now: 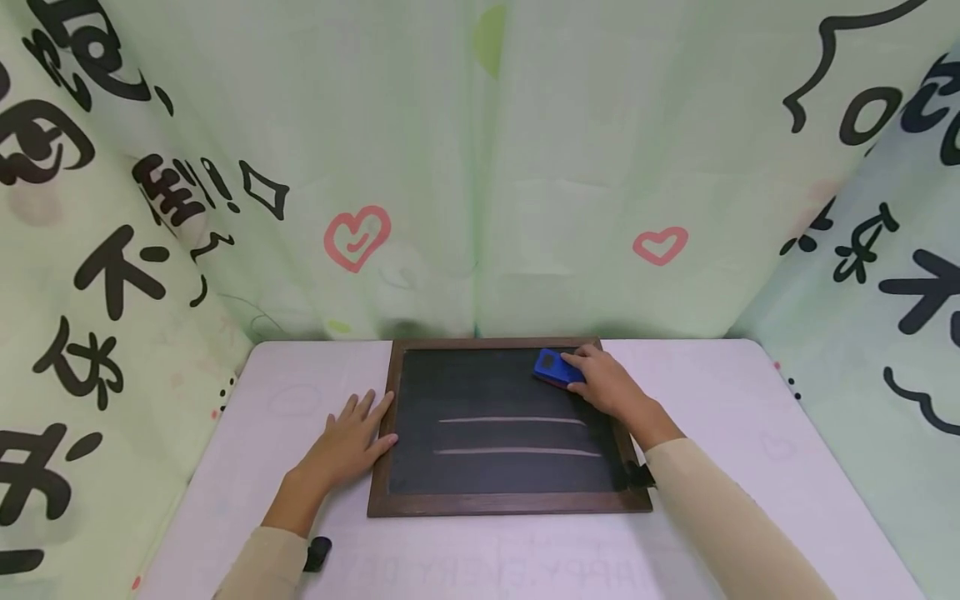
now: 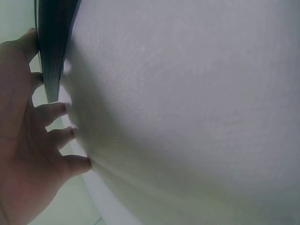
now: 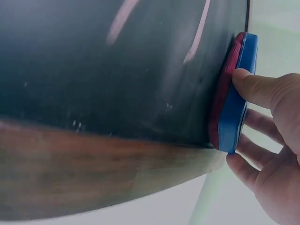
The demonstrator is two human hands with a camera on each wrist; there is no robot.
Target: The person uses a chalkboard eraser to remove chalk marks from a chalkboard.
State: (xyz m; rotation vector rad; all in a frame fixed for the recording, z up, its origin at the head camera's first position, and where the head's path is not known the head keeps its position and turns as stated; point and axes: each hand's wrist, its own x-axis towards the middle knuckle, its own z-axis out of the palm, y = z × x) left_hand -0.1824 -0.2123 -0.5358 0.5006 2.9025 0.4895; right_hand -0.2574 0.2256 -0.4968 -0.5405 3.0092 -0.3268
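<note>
A chalkboard (image 1: 502,392) in a brown wooden frame lies on the table, with two pale chalk lines (image 1: 517,452) across its lower half. My right hand (image 1: 603,379) grips a blue eraser (image 1: 551,367) near the board's upper right corner. In the right wrist view the eraser's red felt side (image 3: 225,93) faces the board, thumb on one side and fingers on the other. My left hand (image 1: 348,442) spreads its fingers on the table, with thumb and index finger at the frame's left edge. The left wrist view shows that hand (image 2: 28,126) beside the dark frame edge (image 2: 54,51).
The white table (image 1: 300,375) reaches back to a pale green curtain (image 1: 555,167) printed with dark characters and hearts. Curtain panels also hang along the left and right sides. Dark wrist straps (image 1: 317,554) show below the sleeves.
</note>
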